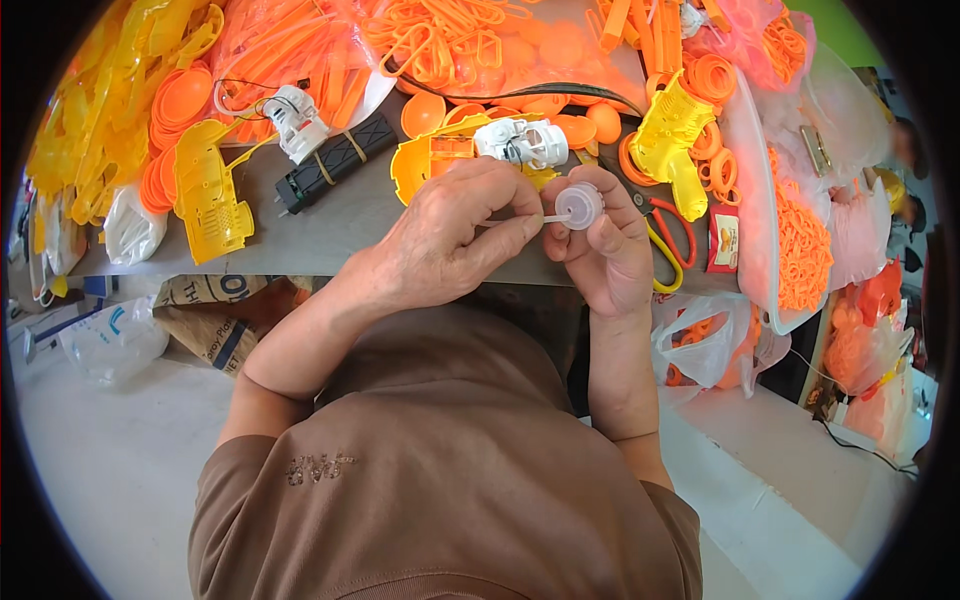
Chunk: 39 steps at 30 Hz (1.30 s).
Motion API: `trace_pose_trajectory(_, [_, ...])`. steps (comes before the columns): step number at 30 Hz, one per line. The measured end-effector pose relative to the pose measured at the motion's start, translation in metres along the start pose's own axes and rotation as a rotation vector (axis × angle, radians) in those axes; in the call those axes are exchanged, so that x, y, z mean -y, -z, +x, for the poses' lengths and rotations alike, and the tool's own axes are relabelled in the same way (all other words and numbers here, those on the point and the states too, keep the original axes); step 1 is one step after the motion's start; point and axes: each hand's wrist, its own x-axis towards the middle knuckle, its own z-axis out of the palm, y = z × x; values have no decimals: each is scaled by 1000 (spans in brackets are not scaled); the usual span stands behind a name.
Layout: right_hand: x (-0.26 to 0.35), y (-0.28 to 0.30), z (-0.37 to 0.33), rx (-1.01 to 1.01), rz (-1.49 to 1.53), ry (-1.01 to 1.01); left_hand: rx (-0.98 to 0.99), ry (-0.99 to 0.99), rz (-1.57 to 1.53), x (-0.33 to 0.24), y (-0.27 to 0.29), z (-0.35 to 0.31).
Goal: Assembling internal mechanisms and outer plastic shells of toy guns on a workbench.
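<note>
Above the bench's near edge, my left hand [455, 230] pinches a thin white stick [555, 218] between thumb and fingertips. My right hand [610, 255] is closed around a small translucent round plastic piece [579, 205], which the stick's far end meets. Whether the stick is joined to it cannot be made out. Just beyond my left hand lies a yellow plastic shell half [412, 165], with a white motor-like unit [540, 143] beside it. Right of my right hand are scissors [668, 255] with red and yellow handles.
On the grey bench [310, 235], a yellow shell half [215, 195], a white unit with wires [296, 122] and a black banded block [340, 165] lie left. Orange parts [450, 40] are heaped behind. Farther right are another yellow shell [670, 140] and a tub of orange rings [800, 235].
</note>
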Motion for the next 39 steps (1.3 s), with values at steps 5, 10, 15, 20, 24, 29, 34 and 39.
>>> trace_pose_trajectory(5, [-1, -2, 3, 39, -33, 31, -134, -24, -55, 3, -3, -2])
trace_pose_trajectory(10, [0, -2, 4, 48, -55, 48, -152, 38, -109, 3, -4, -4])
trace_pose_trajectory(15, [0, -6, 4, 52, -86, 52, -101, 46, -89, 3, 0, -5])
trace_pose_trajectory(20, [-2, -16, 4, -12, -301, 170, -79, 26, -20, 1, 0, -5])
trace_pose_trajectory(24, [0, -22, 4, -31, -467, 252, -145, 9, 24, 5, -6, -4])
trace_pose_trajectory(29, [3, -26, 0, 4, -661, 320, -88, 13, 55, 6, -2, -5])
trace_pose_trajectory(34, [6, -33, -5, -38, -675, 316, -88, 11, 76, 6, -2, -6])
trace_pose_trajectory(39, [7, -37, -9, -73, -811, 322, -83, 28, 24, 5, -3, -7])
